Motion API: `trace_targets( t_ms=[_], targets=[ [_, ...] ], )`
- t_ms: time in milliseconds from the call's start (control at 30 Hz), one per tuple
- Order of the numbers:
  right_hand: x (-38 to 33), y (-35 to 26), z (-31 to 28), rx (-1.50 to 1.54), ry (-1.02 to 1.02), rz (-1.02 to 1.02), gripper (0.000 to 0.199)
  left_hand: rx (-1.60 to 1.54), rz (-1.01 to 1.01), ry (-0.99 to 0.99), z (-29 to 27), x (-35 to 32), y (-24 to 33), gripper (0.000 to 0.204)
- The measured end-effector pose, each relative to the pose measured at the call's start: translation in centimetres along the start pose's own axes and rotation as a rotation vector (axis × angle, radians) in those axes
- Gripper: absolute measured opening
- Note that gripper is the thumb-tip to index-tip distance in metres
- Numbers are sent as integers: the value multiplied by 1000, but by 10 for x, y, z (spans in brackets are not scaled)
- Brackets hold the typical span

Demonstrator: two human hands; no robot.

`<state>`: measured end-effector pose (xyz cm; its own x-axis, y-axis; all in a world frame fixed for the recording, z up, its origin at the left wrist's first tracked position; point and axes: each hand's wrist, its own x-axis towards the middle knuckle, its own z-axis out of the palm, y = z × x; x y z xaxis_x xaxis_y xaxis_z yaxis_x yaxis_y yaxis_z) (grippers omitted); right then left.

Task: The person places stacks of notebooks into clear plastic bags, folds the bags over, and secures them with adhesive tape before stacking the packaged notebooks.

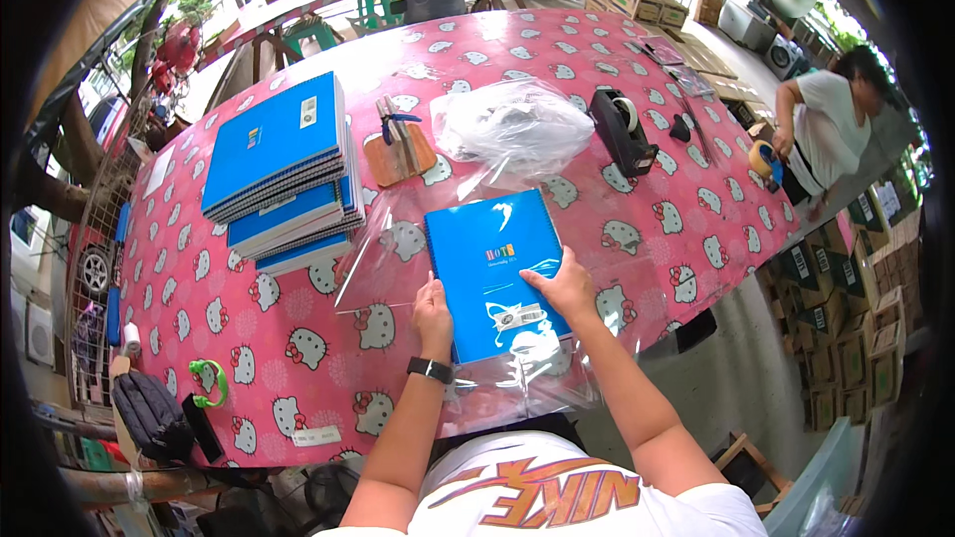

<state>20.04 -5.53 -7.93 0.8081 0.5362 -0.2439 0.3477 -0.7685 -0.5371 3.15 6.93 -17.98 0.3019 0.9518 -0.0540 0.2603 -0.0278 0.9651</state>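
Observation:
A blue spiral-bound notebook (497, 268) lies before me at the table's near side, with shiny clear plastic over its lower part. Clear plastic sheeting (517, 393) spreads out below it and to its left. My left hand (432, 318) is closed along the notebook's left edge, a black band on that wrist. On the right edge, my right hand (565, 290) grips it with the thumb across the cover. Parts of the fingers are hidden under the book. Left of it rises a stack of similar blue notebooks (274, 144).
Beyond the notebook are a wooden block with tools (400, 154), a crumpled plastic bag (512, 124) and a black tape dispenser (622, 134). A person (831, 119) holding a tape gun stands at the right. Cardboard boxes (836, 308) are stacked there. A black pouch (151, 413) is at the left.

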Motion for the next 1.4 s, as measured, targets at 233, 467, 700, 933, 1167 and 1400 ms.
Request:
trace_targets(
  t_ms=[233,467,700,933,1167,1400],
  targets=[
    [-16,6,63,-554,291,-529,73,121,63,38,-1,-3,5,44],
    [-16,12,57,-489,215,-492,75,576,132,258,-58,14,11,48],
    [-18,10,63,-411,323,-584,74,714,72,158,-151,40,-35,39],
    [-14,18,60,-406,261,-531,76,457,74,198,-164,70,-59,24],
    [-17,9,64,-321,213,-533,76,465,84,247,-163,76,-56,36],
    [-15,18,63,-351,254,-528,75,602,-110,-56,-156,76,-24,50]
  ],
)
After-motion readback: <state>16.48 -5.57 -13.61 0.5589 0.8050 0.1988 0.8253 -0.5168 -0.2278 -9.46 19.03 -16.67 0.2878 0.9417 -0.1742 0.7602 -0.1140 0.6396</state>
